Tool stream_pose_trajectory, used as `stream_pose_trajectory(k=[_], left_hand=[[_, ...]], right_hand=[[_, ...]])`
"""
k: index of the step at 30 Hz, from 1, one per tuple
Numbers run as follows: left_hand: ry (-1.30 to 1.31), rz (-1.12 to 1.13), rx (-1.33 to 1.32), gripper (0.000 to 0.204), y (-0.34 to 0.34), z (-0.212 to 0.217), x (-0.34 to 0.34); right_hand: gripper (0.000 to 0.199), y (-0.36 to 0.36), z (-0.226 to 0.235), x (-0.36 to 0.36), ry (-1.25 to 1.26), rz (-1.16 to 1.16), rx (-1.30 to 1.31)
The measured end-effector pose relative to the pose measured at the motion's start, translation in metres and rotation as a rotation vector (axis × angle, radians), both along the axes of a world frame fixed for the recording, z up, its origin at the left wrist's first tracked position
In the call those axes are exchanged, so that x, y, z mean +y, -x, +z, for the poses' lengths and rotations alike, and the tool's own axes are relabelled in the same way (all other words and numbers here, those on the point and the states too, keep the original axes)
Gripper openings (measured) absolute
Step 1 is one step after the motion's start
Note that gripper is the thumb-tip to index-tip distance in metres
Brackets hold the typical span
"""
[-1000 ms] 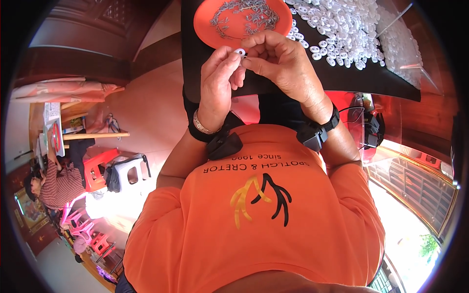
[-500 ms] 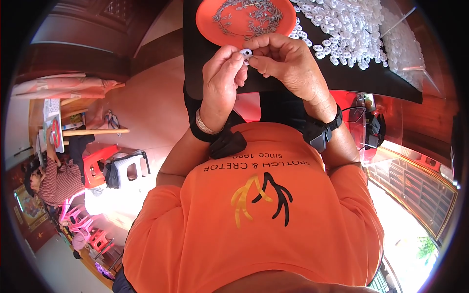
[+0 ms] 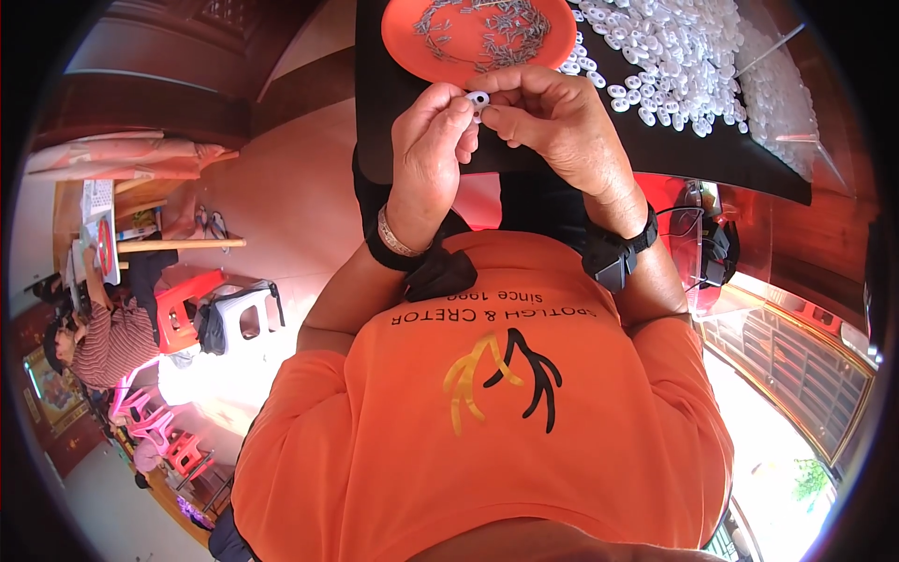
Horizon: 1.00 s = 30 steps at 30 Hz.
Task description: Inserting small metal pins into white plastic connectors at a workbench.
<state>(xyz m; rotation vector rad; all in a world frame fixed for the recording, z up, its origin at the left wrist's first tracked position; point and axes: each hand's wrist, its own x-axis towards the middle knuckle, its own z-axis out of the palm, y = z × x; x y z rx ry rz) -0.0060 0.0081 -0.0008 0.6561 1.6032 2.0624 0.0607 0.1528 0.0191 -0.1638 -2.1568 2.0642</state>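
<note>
Between my two hands, just in front of the orange plate, is a small white oval plastic piece with two dark holes (image 3: 478, 98). The thumb and forefinger of my left hand (image 3: 433, 136) pinch its left side. My right hand (image 3: 551, 117) has thumb and forefinger closed at its right side; whether they hold anything else between them is hidden. Small grey metal pins (image 3: 515, 37) lie scattered on the orange plate (image 3: 405, 47) beyond my hands. A heap of similar white two-holed pieces (image 3: 670, 56) spreads over the table to the right.
The dark table (image 3: 749, 169) ends just in front of my body. A clear plastic bag of white pieces (image 3: 775, 103) stands at its right end. Off to the left, a person in a striped top (image 3: 117, 347) sits near red and white plastic stools (image 3: 245, 317).
My hands keep the same pinch around the white piece. The plate and table have shifted slightly to the right and up in the view.
</note>
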Motion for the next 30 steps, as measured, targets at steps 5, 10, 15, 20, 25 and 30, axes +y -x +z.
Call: stream_pose_trajectory(k=[5,10,15,20,25,30], left_hand=[[0.127,-0.001,0.038,0.025,-0.002,0.006,-0.002],[0.089,0.031,0.019,0.026,-0.005,0.002,0.001],[0.073,0.028,0.012,0.025,-0.005,0.0,0.001],[0.1,0.007,0.026,0.025,-0.003,0.002,-0.003],[0.099,-0.011,0.043,0.025,-0.003,0.004,-0.006],[0.089,-0.065,-0.031,0.025,0.0,0.006,-0.009]], right_hand=[[0.02,0.0,-0.003,0.0,0.098,-0.015,0.026],[0.021,0.002,-0.014,-0.002,0.157,-0.051,0.064],[0.024,0.001,-0.019,-0.008,0.234,-0.034,0.095],[0.026,0.0,-0.018,-0.007,0.228,-0.001,0.07],[0.026,-0.003,-0.017,-0.009,0.227,0.022,0.095],[0.025,-0.007,-0.004,-0.015,0.341,0.094,0.186]])
